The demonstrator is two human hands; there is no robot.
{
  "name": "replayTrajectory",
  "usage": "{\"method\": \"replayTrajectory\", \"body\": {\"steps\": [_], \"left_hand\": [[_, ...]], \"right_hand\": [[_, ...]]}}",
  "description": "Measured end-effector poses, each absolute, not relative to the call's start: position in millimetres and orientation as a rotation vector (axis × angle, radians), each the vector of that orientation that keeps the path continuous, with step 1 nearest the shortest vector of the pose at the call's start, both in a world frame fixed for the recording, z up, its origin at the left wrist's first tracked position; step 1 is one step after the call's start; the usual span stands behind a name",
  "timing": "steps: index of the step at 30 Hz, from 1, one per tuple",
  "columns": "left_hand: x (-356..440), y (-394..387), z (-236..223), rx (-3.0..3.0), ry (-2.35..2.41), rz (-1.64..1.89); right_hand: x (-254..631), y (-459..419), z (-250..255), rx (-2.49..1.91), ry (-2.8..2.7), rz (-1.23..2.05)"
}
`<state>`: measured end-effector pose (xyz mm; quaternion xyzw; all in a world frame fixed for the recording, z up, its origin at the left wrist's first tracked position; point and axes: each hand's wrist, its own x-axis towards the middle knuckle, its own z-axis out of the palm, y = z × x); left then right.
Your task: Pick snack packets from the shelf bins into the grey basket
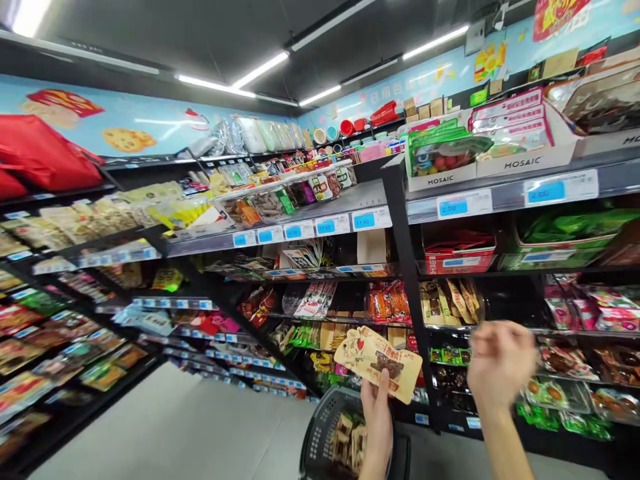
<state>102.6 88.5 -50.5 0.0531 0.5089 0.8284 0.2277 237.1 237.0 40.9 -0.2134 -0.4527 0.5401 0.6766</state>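
Observation:
My left hand (376,417) is closed on the lower edge of a tan snack packet (381,361) with a red drawing on it, held up in front of the shelves. Below it sits a black shopping basket (320,427) with several similar tan packets inside. My right hand (500,363) is raised to the right of the packet, near the lower shelves; its fingers are curled inward and blurred by motion, and nothing shows in them.
Dark store shelves (345,220) loaded with snack bags, clear tubs and blue price tags run along the left, back and right. White MOSAIC display boxes (493,163) stand on the upper right shelf. A grey floor aisle (190,427) lies to the left.

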Motion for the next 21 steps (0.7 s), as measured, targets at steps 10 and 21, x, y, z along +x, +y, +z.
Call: {"method": "replayTrajectory", "body": {"steps": [10,21], "left_hand": [[130,129,8,0.344,1.343,2.44],[133,117,14,0.391,1.375,2.447]], "right_hand": [[202,227,15,-0.27,-1.616,1.76],[216,256,12,-0.465,-1.344,1.598]]}}
